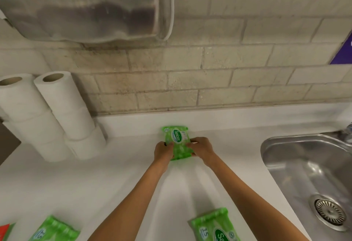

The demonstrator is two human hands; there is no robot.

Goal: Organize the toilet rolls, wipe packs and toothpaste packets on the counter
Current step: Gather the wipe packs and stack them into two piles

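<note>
Landmark: steel sink [308, 166], set in the right end of the white bench [114, 176].

Held wipe pack [178, 141]: green, label up, to the left of the sink and near the tiled wall [228, 80]. It sits low over the bench; whether it rests on the surface cannot be told.

Hands: the left hand [163, 151] grips the pack's side farther from the sink, and the right hand [202, 148] grips the side nearer the sink. The fingers of both curl round the pack's edges.

Second wipe pack [214, 225]: flat on the bench near its front edge, just left of the sink.

Third wipe pack [55, 229]: at the front edge, well left of the sink.

Toilet rolls [57, 113]: two upright stacks side by side against the wall, far left of the sink.

Red-and-green packet [6, 230]: bottom corner, farthest from the sink; too cropped to identify.
</note>
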